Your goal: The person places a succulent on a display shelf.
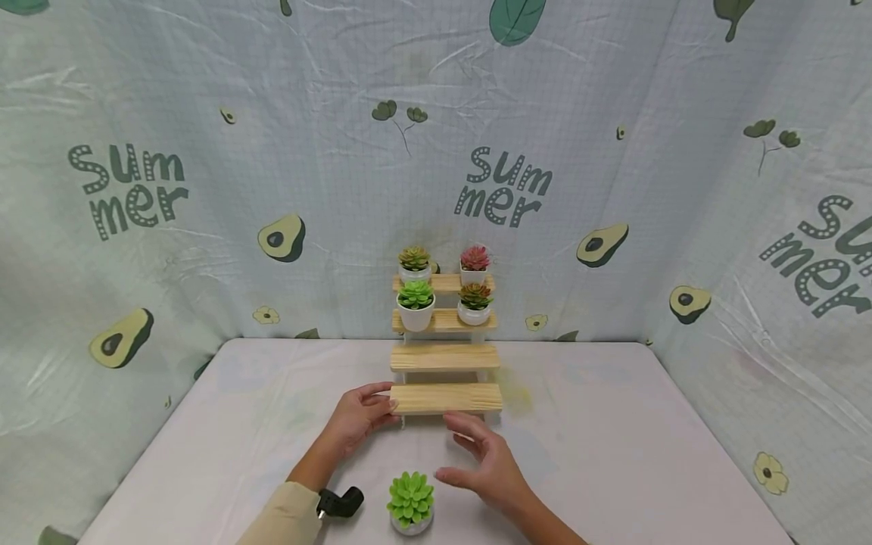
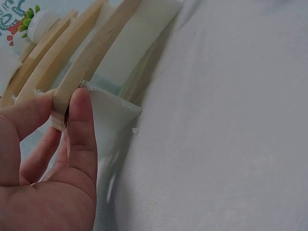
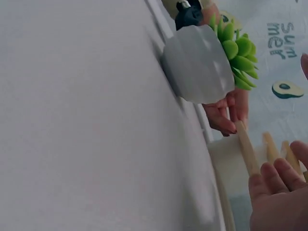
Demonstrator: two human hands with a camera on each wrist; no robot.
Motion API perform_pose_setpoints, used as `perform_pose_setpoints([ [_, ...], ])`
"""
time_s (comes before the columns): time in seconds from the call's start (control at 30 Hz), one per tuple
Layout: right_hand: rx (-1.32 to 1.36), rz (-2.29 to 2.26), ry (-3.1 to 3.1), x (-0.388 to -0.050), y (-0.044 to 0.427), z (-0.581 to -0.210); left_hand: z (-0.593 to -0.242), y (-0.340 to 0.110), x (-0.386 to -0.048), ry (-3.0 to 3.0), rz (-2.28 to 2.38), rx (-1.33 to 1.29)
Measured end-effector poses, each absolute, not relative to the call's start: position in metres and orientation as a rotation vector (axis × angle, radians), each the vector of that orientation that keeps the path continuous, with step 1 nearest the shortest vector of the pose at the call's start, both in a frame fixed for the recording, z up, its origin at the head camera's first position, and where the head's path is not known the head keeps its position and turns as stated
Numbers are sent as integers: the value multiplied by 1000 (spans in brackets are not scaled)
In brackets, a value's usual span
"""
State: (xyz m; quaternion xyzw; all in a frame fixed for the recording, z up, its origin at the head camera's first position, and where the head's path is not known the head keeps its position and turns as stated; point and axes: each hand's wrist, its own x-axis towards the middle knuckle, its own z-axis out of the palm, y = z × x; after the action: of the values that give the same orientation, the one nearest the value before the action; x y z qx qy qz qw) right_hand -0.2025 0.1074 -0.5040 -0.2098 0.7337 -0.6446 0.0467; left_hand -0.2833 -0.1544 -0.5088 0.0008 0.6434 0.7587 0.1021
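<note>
My left hand (image 1: 356,421) pinches the left end of the lowest board of a stepped wooden plant stand (image 1: 446,399). In the left wrist view, the thumb lies on one side of the board (image 2: 79,72) and fingers on the other. My right hand (image 1: 487,463) is loosely spread with nothing in it, its fingertips close to that board's front edge; whether they touch it I cannot tell. Just left of the right thumb, a bright green potted succulent (image 1: 411,499) stands on the table near me. Its whitish pot (image 3: 197,64) looks ribbed in the right wrist view.
On the stand's upper two boards sit a yellow-green succulent (image 1: 414,259), a pink one (image 1: 474,260), a green one (image 1: 415,295) and a reddish-brown one (image 1: 474,297). Behind the white-covered table (image 1: 599,424) hangs a printed curtain (image 1: 341,166). A black wrist device (image 1: 341,502) is on the left forearm.
</note>
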Motion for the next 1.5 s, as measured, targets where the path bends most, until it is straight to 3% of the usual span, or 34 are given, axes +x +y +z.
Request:
perform_pose_setpoints([
  [0.17, -765, -1841, 2113, -193, 105, -512, -509, -154, -283, 1898, 2249, 9],
  [0.67, -643, -1784, 1918, -178, 91, -516, -511, -156, -285, 1909, 2231, 31],
  [1.5, -581, -1802, 2009, -190, 82, -516, -507, -154, -282, 1907, 2231, 1],
])
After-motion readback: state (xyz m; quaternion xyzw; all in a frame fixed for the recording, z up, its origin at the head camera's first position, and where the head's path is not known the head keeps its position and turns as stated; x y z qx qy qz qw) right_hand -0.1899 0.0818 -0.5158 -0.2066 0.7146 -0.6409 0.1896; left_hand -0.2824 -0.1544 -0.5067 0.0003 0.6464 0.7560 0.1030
